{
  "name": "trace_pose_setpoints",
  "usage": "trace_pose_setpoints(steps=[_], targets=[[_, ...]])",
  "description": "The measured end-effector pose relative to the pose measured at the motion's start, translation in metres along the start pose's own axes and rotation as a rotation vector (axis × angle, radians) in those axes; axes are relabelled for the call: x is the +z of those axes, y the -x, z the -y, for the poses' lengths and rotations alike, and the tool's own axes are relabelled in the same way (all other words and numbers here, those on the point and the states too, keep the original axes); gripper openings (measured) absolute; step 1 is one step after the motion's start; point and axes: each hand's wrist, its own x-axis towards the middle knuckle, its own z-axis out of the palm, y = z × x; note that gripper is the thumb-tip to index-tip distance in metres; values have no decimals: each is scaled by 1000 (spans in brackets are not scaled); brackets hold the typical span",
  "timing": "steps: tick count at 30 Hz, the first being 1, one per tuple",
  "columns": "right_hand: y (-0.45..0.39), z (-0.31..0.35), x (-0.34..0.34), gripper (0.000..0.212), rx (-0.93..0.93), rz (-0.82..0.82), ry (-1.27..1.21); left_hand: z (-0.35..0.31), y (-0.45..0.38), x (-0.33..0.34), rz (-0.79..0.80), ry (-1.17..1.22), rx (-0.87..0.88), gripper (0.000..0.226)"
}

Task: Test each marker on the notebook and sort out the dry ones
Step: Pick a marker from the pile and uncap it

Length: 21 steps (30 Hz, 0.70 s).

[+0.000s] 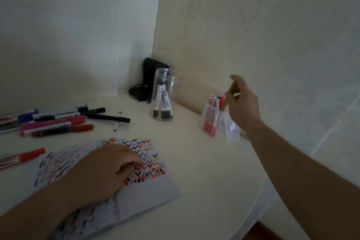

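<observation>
Head view shows a dim, pale round table (pixel 204 171), seen from above. Far left, a loose pile of red, pink, blue and black markers (pixel 52 122) is laid flat on the table. Just in front of it, the open white notebook (pixel 148 187) is covered in little ticks and blobs of many colours. The notebook is pressed down by the left hand (pixel 101 173), with fingers loosely curled and nothing seen to be held. If that hand is lifted, the page could be slid or smudged.

Further right, near the wall corner, black-capped white markers are stood in a tall clear plastic jar (pixel 165 93). Right of that, red-capped markers are kept in a small clear plastic cup (pixel 212 121). A brownish-yellow marker (pixel 232 88) is pinched by the right hand (pixel 243 107) just above the cup, between thumb and fingers. The cup looks light and full, so it could be tipped over if it is bumped. The marker could also be put in the wrong holder, and dry ones would be mixed with good ones.
</observation>
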Motion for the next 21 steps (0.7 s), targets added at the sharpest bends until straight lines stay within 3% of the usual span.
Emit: trace_pose_setpoints(steps=[2,7,11,15,18,21], targets=[[5,-10,11,46,-13,135,93,-1,-1,0,6,-1,4,23],[11,-16,23,39,24,258,351,-3,0,-2,-3,0,10,22],[18,3,25,43,-11,172,481,-5,1,-3,11,17,2,23],[45,62,44,45,-221,61,346,-2,1,-4,18,37,20,27],[74,124,80,41,-427,251,145,-5,1,-7,26,39,23,27],[109,209,116,33,-489,645,-108,-10,6,-15,20,69,27,26]])
